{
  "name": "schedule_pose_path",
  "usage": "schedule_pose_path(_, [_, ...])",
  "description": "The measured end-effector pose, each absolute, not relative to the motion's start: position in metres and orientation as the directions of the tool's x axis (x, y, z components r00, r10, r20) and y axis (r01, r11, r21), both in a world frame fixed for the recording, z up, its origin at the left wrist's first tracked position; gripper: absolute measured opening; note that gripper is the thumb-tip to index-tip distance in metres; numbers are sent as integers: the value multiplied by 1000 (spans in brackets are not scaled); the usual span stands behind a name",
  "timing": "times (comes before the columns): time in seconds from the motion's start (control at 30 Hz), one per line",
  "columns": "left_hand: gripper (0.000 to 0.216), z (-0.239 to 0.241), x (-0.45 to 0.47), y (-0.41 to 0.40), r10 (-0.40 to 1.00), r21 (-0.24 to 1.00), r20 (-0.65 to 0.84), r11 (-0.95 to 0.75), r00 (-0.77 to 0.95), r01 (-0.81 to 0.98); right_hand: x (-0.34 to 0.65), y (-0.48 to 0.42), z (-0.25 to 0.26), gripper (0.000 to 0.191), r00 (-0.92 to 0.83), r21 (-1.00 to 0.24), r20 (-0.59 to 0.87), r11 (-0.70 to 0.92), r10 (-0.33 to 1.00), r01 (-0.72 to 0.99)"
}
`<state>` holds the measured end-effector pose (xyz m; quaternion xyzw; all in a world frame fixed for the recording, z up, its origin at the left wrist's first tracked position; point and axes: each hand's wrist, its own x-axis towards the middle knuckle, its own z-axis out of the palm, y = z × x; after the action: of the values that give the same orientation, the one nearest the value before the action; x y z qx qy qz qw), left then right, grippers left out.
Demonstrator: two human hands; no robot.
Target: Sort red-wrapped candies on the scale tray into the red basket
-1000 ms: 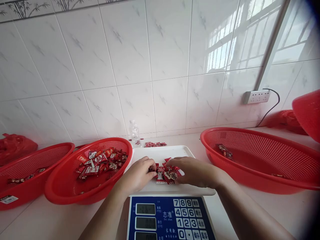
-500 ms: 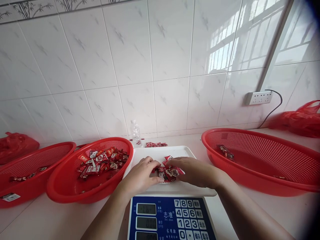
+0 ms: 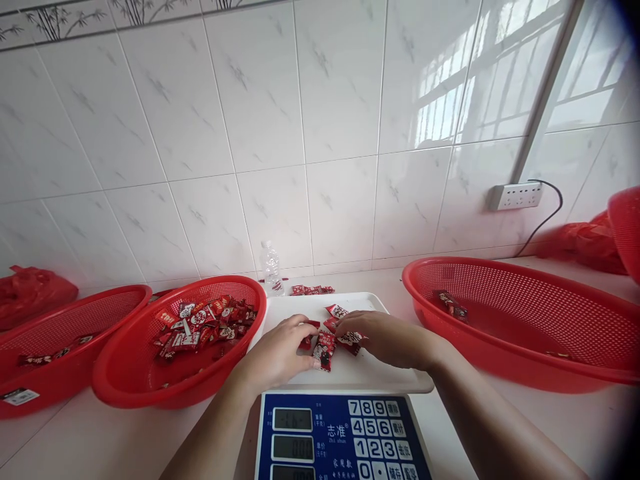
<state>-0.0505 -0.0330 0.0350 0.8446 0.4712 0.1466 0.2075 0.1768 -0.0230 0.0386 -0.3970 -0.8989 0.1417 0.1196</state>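
Several small red candy packets lie loosely on the white tray of a digital scale. On the left side of the packets is my left hand, its thumb and fingers apart around a red packet lying between them. My right hand arches over the right side of the pile, fingers bent and apart. Its fingertips are at a packet, partly hidden under the hand. Neither hand lifts anything from the tray.
To the left, one red basket holds many packets and another a few. A third red basket with few packets stands right. Behind the tray are a plastic bottle and a packet strip. A socket strip is on the wall.
The bunched packets have come apart and now lie more spread on the tray. Both hands stay nearly in place. A red perforated basket has come into view at the right edge.
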Motion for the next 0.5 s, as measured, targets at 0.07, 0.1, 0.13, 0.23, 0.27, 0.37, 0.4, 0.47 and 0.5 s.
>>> schedule_pose_path(0.07, [52, 34, -52, -32, 875, 465, 50, -448, 482, 764, 176, -23, 39, 57, -658, -356, 97, 643, 747, 678])
schedule_pose_path(0.1, [56, 34, -53, -31, 879, 456, 46, -442, 475, 773, 176, -23, 40, 56, -657, -361, 89, 639, 749, 679])
schedule_pose_path(0.13, [60, 34, -53, -31, 879, 450, 39, -440, 475, 777, 175, -24, 40, 56, -654, -366, 78, 632, 752, 683])
schedule_pose_path(0.23, [69, 34, -54, -31, 862, 465, 16, -454, 506, 760, 173, -25, 41, 55, -644, -378, 48, 610, 764, 696])
schedule_pose_path(0.27, [69, 34, -53, -32, 851, 475, 15, -468, 524, 745, 172, -25, 41, 56, -643, -382, 41, 606, 765, 697])
schedule_pose_path(0.37, [71, 35, -52, -34, 823, 501, 33, -504, 567, 704, 171, -26, 41, 57, -650, -405, 30, 604, 759, 686])
schedule_pose_path(0.4, [73, 35, -52, -34, 820, 504, 39, -509, 570, 698, 171, -26, 41, 56, -641, -409, 35, 596, 766, 691])
schedule_pose_path(0.47, [75, 35, -51, -35, 816, 507, 45, -515, 576, 690, 172, -23, 39, 49, -591, -402, 62, 562, 804, 723])
schedule_pose_path(0.5, [75, 35, -51, -35, 811, 506, 47, -522, 583, 686, 173, -21, 38, 44, -556, -393, 79, 539, 827, 745])
